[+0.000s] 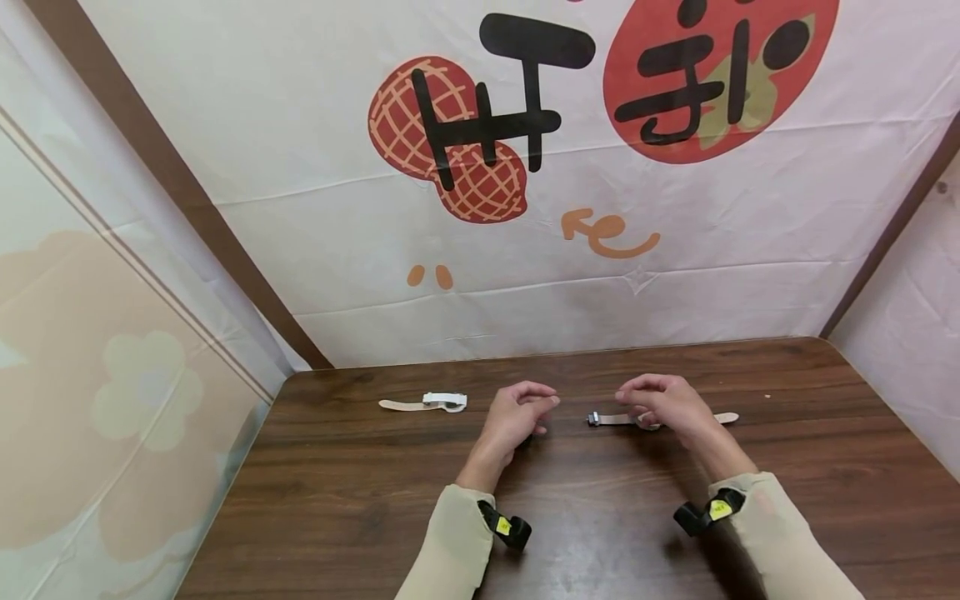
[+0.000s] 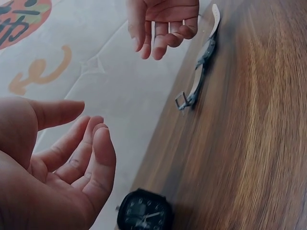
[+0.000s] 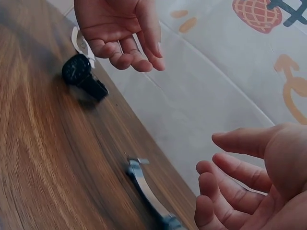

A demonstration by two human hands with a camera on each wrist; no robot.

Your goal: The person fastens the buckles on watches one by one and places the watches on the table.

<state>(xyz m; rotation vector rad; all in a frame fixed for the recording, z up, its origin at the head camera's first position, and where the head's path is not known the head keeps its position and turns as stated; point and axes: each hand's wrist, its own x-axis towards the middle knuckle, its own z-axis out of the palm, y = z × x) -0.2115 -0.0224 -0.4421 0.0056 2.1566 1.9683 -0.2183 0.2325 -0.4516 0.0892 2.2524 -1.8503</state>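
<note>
Counts: left hand (image 1: 516, 414) + right hand (image 1: 666, 405) = 2 hands. White-strapped watch (image 1: 444, 400) + black watch (image 3: 76, 70) + pale-strapped watch (image 1: 618, 420) = 3 watches. Beige sleeves (image 1: 452, 537), 2. Black wrist bands (image 1: 517, 536), 2, with 1 yellow label (image 1: 503, 526) on each. Wooden tabletop (image 1: 337, 517), 1. Prints on back cloth (image 1: 285, 158): red peanut (image 1: 487, 193), 1; orange curled arrow (image 1: 609, 227), 1; orange dashes (image 1: 445, 277), 2.

Passable gap between left hand (image 1: 516, 414) and right hand (image 1: 670, 407); light-strapped watch (image 1: 618, 420) beneath the latter, fabric backdrop (image 1: 517, 292) behind.

Brown wood-grain table (image 1: 337, 500), three watches (image 3: 76, 70) lying apart
</note>
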